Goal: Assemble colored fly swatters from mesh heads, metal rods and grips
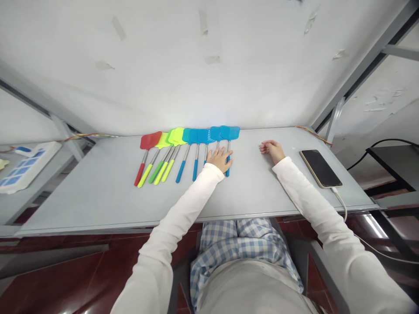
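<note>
A row of fly swatters with metal shafts lies across the grey table, their flat heads overlapping near the wall. At the left end is a red fly swatter (151, 140), followed by yellow-green fly swatters (178, 136) with a green fly swatter (156, 173) among them. Several blue fly swatters (195, 169) make up the right part. My left hand (221, 158) lies over the rightmost blue handles, fingers spread, hiding part of them. To the right of the row, my right hand (274, 151) rests on the tabletop, fingers loosely bent and holding nothing visible.
A phone (321, 168) with a white charging cable (340, 201) lies at the table's right. Metal frame posts flank the grey table (108, 200), and a white wall stands behind. A white tray with blue compartments (28, 168) sits on a neighbouring surface at left.
</note>
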The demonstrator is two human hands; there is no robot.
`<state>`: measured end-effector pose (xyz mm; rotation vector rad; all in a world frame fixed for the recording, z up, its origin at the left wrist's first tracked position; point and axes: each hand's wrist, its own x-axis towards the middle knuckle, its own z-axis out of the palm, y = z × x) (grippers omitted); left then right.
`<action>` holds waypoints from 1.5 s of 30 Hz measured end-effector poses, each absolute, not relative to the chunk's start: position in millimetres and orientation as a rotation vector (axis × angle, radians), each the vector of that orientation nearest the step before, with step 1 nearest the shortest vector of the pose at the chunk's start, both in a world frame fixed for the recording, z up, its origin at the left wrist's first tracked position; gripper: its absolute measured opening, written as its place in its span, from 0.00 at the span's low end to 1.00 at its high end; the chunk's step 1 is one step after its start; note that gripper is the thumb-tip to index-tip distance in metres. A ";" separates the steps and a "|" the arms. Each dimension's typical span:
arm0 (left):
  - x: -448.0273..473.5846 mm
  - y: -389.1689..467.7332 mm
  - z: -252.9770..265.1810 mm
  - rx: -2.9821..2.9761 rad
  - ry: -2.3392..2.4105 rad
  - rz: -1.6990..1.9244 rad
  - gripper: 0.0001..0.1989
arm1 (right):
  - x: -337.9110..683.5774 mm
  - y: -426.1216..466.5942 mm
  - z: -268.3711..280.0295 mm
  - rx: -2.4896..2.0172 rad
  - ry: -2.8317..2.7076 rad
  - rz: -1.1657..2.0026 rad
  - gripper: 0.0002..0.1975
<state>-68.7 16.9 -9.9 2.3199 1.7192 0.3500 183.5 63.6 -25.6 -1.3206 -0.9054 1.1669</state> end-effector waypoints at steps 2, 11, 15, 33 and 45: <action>-71.4 15.5 -11.8 2.308 1.729 0.352 0.25 | 183.1 62.8 -24.8 -1.329 -0.920 1.158 0.07; -92.9 7.9 -11.8 2.239 1.783 0.284 0.26 | 183.4 62.0 -24.4 -1.375 -0.990 1.123 0.08; -97.4 6.0 -9.2 2.215 1.803 0.271 0.27 | 185.7 64.4 -28.5 -1.314 -1.006 1.140 0.06; -167.0 1.0 -1.7 2.075 2.042 0.091 0.28 | 187.3 66.5 -36.0 -1.344 -1.157 1.064 0.03; -214.7 -4.3 16.1 2.230 2.004 0.166 0.25 | 178.1 52.5 -41.0 -1.277 -2.075 0.181 0.12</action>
